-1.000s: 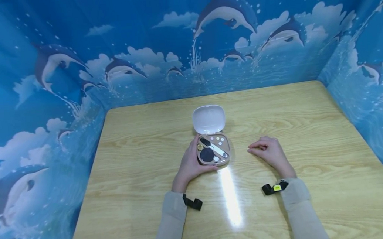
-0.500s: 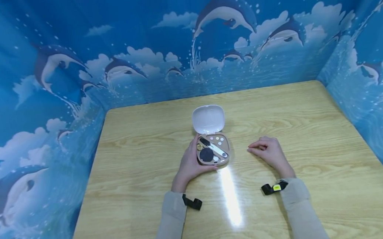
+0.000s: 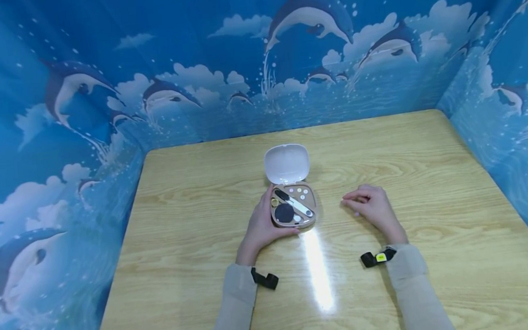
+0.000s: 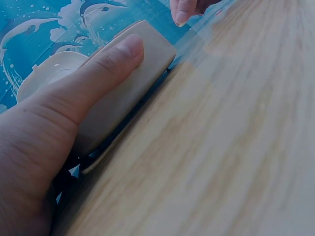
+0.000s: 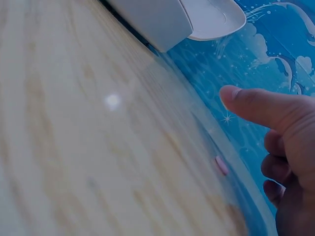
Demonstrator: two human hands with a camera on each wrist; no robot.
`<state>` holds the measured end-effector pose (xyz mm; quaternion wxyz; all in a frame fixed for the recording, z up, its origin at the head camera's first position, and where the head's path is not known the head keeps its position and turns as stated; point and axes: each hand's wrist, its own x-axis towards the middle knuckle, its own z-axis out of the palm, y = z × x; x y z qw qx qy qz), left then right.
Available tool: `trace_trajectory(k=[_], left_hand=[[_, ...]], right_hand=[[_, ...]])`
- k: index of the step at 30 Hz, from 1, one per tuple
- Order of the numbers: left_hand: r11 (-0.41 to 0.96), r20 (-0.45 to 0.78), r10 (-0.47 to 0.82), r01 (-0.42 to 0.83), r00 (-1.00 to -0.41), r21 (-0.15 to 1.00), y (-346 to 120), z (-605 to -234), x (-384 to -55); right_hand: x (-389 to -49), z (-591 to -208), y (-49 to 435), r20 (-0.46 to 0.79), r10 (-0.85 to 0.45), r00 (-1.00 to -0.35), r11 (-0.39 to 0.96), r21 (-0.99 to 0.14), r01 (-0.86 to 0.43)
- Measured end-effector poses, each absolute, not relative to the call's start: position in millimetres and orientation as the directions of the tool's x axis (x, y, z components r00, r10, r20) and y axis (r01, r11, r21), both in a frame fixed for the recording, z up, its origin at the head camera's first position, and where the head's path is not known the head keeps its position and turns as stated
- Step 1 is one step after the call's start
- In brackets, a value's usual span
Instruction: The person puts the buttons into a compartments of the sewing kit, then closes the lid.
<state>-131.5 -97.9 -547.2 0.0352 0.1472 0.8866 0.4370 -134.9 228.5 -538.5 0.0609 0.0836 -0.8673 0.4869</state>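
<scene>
Dolphin backdrop: the blue printed cloth stands behind the case and to both sides of it.
Wood-grain surface: the pale surface lies under the case and all around it, with a bright streak of light nearer the person than the case.
Sleeves: the left sleeve and right sleeve come in from the person's side of the case.
Left hand: the left hand is at the left of the case and grasps it, thumb along the near wall, fingers along the left side.
Right hand: the right hand is to the right of the case, well apart; its lower fingers curl in and the thumb reaches toward the case. Whether anything is between thumb and index finger, I cannot tell.
Case: the beige case sits on the surface, opened.
Lid: the white lid stands raised at the far side of the case.
White tool: the black-ended tool lies diagonally across the case.
Black disc: the disc is in the near-left part of the case.
Gold ring: the ring is at the case's left.
Small round pieces: four pale pieces are in the case's far-right compartment.
Pink bit: the tiny bit is right of the case, below the right hand.
</scene>
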Motion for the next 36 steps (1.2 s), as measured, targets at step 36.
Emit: trace_trajectory(k=[36], left_hand=[[0.585, 0.079, 0.299, 0.248, -0.951, 0.772, -99, -550, -134]], right_hand=[[-146, -500, 181, 0.245, -0.104, -0.964, 0.420, -0.868, -0.266]])
